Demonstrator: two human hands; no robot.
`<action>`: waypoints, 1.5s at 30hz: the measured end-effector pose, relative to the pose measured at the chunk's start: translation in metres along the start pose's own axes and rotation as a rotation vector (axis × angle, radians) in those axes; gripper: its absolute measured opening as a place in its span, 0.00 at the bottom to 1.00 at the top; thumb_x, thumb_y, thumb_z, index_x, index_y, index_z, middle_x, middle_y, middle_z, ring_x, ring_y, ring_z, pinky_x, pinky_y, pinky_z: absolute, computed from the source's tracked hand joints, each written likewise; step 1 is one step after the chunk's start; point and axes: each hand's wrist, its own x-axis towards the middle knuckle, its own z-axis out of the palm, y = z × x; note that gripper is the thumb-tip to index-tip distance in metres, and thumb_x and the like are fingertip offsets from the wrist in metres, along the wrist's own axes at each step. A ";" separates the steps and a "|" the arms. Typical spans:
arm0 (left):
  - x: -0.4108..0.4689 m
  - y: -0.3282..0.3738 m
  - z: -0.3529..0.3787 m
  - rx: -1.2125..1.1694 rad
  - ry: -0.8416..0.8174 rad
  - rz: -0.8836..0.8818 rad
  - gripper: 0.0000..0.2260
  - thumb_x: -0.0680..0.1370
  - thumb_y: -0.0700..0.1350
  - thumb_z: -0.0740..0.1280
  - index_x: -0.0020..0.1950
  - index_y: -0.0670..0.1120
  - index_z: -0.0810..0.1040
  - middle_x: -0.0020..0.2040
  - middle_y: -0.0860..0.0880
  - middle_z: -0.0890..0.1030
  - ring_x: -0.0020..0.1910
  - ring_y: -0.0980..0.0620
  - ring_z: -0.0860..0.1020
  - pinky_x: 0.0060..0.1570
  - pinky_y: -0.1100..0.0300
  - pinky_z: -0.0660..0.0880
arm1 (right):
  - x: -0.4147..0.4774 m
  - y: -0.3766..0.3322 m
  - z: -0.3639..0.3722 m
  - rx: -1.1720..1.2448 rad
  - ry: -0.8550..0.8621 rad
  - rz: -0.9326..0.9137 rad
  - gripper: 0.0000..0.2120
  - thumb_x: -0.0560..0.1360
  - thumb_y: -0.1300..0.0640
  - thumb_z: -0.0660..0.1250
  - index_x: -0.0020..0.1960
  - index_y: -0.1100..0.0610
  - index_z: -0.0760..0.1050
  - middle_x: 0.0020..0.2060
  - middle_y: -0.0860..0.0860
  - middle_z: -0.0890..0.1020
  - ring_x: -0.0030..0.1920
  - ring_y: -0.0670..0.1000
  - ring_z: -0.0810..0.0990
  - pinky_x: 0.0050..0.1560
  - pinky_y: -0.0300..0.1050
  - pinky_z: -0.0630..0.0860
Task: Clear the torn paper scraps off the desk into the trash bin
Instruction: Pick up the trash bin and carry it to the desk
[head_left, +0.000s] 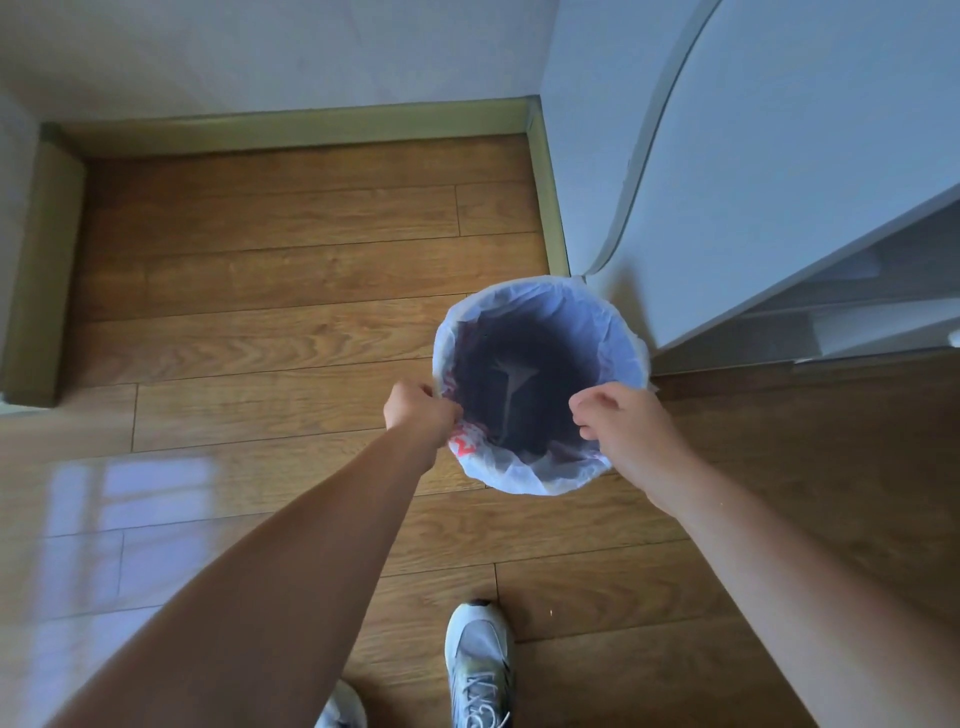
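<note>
A round trash bin (618, 338) lined with a thin white plastic bag stands on the wooden floor, seen from above, its inside dark. My left hand (418, 410) is closed on the bin's near-left rim, pinching the bag where red print shows. My right hand (631, 423) grips the near-right rim with curled fingers. No paper scraps and no desk are in view.
A white cabinet or door panel (779, 156) rises just right of the bin, with white shelves (857, 306) below it. A wall and green skirting board (311, 127) close the far side. My two sneakers (480, 665) stand on the floor below the bin.
</note>
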 end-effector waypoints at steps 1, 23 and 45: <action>-0.004 0.002 -0.001 -0.037 -0.045 -0.010 0.07 0.67 0.34 0.71 0.36 0.40 0.73 0.40 0.40 0.81 0.37 0.42 0.82 0.38 0.47 0.84 | -0.001 0.000 -0.002 0.001 -0.002 0.001 0.18 0.75 0.50 0.60 0.50 0.67 0.75 0.48 0.67 0.79 0.50 0.64 0.80 0.53 0.62 0.78; -0.334 0.146 -0.298 -0.393 -0.059 -0.070 0.05 0.72 0.34 0.72 0.46 0.37 0.79 0.39 0.40 0.82 0.24 0.49 0.83 0.25 0.58 0.79 | -0.254 -0.313 -0.120 -0.050 -0.014 -0.192 0.14 0.75 0.43 0.59 0.47 0.51 0.77 0.44 0.50 0.82 0.47 0.50 0.81 0.49 0.48 0.79; -0.440 0.164 -0.468 -0.613 0.024 -0.085 0.05 0.71 0.30 0.68 0.42 0.37 0.74 0.32 0.40 0.74 0.20 0.49 0.79 0.27 0.56 0.80 | -0.317 -0.523 -0.139 -0.225 -0.011 -0.445 0.09 0.73 0.49 0.65 0.44 0.54 0.78 0.43 0.51 0.82 0.48 0.54 0.80 0.48 0.45 0.73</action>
